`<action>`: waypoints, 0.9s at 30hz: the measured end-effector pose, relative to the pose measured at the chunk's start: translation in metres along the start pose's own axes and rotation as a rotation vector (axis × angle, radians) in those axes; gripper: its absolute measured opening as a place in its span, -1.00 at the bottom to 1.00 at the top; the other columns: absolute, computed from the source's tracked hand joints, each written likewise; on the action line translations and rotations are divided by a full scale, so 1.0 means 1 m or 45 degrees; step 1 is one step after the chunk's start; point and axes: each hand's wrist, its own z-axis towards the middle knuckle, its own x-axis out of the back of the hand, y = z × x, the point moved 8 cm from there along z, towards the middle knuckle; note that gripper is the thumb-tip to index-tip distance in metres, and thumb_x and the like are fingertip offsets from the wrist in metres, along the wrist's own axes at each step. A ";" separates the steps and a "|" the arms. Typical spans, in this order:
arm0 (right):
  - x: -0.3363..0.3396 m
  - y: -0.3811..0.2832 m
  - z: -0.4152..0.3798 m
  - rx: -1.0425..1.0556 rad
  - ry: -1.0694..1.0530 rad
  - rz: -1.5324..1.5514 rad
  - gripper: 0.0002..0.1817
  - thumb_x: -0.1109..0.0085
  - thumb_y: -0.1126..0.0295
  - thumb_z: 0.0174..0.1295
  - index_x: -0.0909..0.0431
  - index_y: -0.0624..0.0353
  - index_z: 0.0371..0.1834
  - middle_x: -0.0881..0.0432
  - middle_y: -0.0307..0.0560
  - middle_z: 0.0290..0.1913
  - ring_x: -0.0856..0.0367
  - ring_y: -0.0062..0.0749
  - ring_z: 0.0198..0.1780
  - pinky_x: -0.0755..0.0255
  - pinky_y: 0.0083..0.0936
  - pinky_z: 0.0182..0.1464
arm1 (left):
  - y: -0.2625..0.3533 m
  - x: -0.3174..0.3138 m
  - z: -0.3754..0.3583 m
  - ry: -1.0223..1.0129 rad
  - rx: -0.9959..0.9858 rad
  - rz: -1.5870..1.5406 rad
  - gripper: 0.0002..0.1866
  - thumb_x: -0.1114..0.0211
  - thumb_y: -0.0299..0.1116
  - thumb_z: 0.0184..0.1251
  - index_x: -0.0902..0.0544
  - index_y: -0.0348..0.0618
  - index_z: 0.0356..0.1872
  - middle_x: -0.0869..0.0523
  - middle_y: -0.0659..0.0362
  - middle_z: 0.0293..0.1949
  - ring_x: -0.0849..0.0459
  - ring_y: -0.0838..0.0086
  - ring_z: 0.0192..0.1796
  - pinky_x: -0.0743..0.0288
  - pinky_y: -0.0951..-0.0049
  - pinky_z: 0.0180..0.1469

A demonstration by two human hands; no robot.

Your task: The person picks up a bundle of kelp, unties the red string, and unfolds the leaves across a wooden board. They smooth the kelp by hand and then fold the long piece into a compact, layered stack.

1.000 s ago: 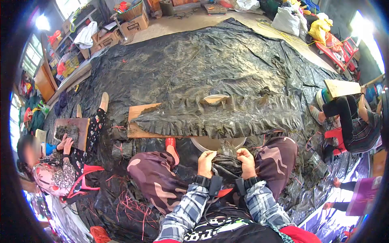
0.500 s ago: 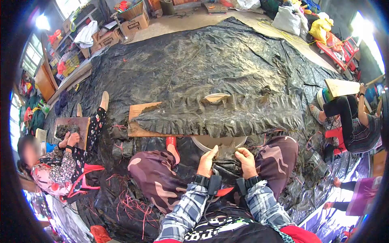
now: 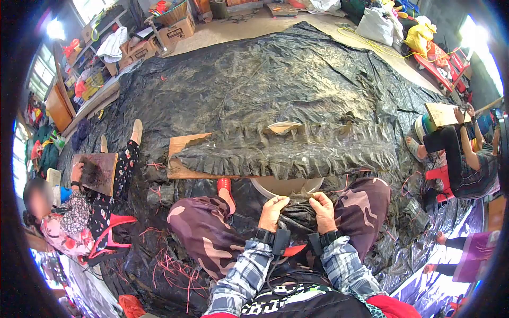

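My left hand (image 3: 272, 210) and my right hand (image 3: 322, 210) are closed, thumbs against fingers, pinching a thin dark sheet (image 3: 297, 200) that looks like kelp. They work just above the near rim of a round pale tub (image 3: 283, 186) between my knees. Beyond them a wooden board (image 3: 183, 142) spans the tub, and a long, ruffled, dark kelp-like blade (image 3: 305, 153) lies along it. A dark folded bundle (image 3: 297, 216) sits below my hands; I cannot make out what it is.
Black plastic sheeting (image 3: 212, 90) covers the floor. At left a seated person works with one hand at a board (image 3: 108, 172); at right another person has both hands by a pale board (image 3: 442, 115). Red strings (image 3: 175, 270) lie near my left leg. Boxes (image 3: 177, 33) and sacks (image 3: 379, 26) line the back.
Less of the thin sheet stands up between my fingers, and my left fingers have turned inward. The left person's hand moved up the board; the right person's hands shifted onto theirs.
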 end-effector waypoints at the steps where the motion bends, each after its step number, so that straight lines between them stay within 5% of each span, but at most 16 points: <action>1: -0.001 -0.001 0.000 0.000 0.000 0.000 -0.88 -0.15 0.55 0.24 -0.56 0.23 -0.16 -0.59 -0.33 -0.24 -0.48 -0.69 -0.20 -0.35 -0.68 -0.03 | 0.002 -0.003 -0.001 0.000 0.000 0.000 -0.89 -0.22 -0.43 0.36 -0.61 -0.25 -0.20 -0.69 0.21 -0.32 -0.66 0.52 -0.32 -0.57 0.49 -0.21; 10: -0.011 -0.001 -0.001 -0.124 -0.099 0.011 -0.83 -0.04 0.47 0.32 -0.57 0.26 -0.11 -0.63 -0.26 -0.18 -0.55 -0.60 -0.14 -0.38 -0.62 0.02 | 0.015 -0.011 -0.004 -0.025 -0.144 0.086 -0.97 -0.25 -0.50 0.32 -0.60 -0.17 -0.26 -0.68 0.23 -0.31 -0.63 0.58 -0.26 -0.53 0.56 -0.16; 19: -0.019 0.009 -0.008 -0.387 -0.206 -0.107 -0.72 -0.25 0.30 0.24 -0.61 0.27 -0.10 -0.66 -0.28 -0.18 -0.55 -0.64 -0.16 -0.40 -0.62 -0.03 | 0.023 -0.026 -0.014 -0.035 -0.131 -0.014 -0.93 -0.26 -0.50 0.33 -0.60 -0.17 -0.21 -0.68 0.23 -0.37 -0.64 0.57 -0.30 -0.55 0.56 -0.18; 25: -0.005 -0.012 -0.002 0.033 0.011 -0.048 -0.85 -0.27 0.52 0.18 -0.61 0.22 -0.18 -0.64 -0.33 -0.24 -0.52 -0.68 -0.21 -0.39 -0.67 -0.07 | 0.008 -0.016 -0.006 -0.020 0.026 -0.049 -0.79 -0.32 -0.24 0.33 -0.62 -0.19 -0.30 -0.64 0.28 -0.39 -0.61 0.60 -0.35 -0.48 0.60 -0.28; 27: -0.006 -0.014 -0.004 0.028 0.027 -0.060 -0.86 -0.27 0.52 0.19 -0.60 0.21 -0.19 -0.63 -0.34 -0.27 -0.52 -0.68 -0.22 -0.40 -0.67 -0.07 | -0.003 -0.012 0.002 -0.130 0.105 0.029 -0.71 -0.24 -0.24 0.39 -0.63 -0.31 -0.14 -0.72 0.17 -0.33 -0.68 0.49 -0.32 -0.57 0.50 -0.22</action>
